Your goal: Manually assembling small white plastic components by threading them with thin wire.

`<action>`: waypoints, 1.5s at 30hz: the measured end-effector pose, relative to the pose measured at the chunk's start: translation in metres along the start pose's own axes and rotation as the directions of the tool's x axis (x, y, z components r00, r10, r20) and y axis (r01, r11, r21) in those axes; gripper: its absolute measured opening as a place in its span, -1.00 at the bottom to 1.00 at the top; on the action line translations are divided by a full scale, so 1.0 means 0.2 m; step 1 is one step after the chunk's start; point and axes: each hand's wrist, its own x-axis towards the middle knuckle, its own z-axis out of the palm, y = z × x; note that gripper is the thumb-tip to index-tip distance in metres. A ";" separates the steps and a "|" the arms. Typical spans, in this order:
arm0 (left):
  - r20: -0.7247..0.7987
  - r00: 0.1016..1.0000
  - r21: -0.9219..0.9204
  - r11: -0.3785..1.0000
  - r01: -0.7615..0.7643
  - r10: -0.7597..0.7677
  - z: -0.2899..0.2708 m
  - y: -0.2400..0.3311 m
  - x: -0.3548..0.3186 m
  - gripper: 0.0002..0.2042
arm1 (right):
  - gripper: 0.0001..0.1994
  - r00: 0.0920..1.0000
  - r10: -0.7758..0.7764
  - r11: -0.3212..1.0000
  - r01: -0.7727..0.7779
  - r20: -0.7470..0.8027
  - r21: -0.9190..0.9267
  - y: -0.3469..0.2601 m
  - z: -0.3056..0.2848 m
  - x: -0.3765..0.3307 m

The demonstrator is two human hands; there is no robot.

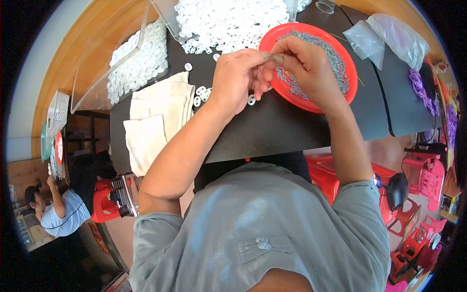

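Two bare hands meet above the left rim of a red bowl [353, 80]. The left hand [239, 78] brings thumb and forefinger together at the tips, its other fingers curled loosely beneath. The right hand [307, 65] pinches thumb against forefinger right beside them; whatever sits between the fingertips is too small and too covered to tell. Grey pieces [335, 61] fill the bowl, which stands on the dark tabletop [277, 131] partly under the right hand.

Beyond the left hand, a white heap [233, 22] of small two-holed pieces spreads by a clear bin [166, 22]. Several loose pieces [251, 100] lie near the left wrist. Farther left, another clear bin [144, 31] holds more of them, and cream cloths [145, 138] lie stacked near the edge. Plastic bags [400, 40] rest at the far right, near purple cord [422, 92]; any print on the bags is too faint to read. At far left, a person [68, 214] in a white top sits by a basket [58, 109].
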 end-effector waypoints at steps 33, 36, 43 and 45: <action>0.050 0.997 -0.005 0.998 0.059 -0.059 -0.03 -0.02 0.01 -0.84 | -0.93 0.991 0.095 0.969 -0.113 0.090 0.218 0.02 -0.01 -0.02; 0.019 0.998 -0.032 0.998 0.061 -0.060 -0.02 -0.01 0.01 -0.86 | -0.92 0.985 0.156 0.947 -0.172 0.079 0.270 0.01 0.00 -0.02; 0.018 1.000 0.020 1.000 0.002 -0.002 -0.02 0.00 0.01 -0.86 | -0.90 0.982 0.182 0.907 -0.190 0.057 0.377 -0.01 -0.01 -0.01; 0.017 1.000 0.047 0.999 -0.026 0.026 -0.02 0.00 0.00 -0.87 | -0.91 0.982 0.184 0.916 -0.190 0.051 0.353 -0.02 0.00 -0.01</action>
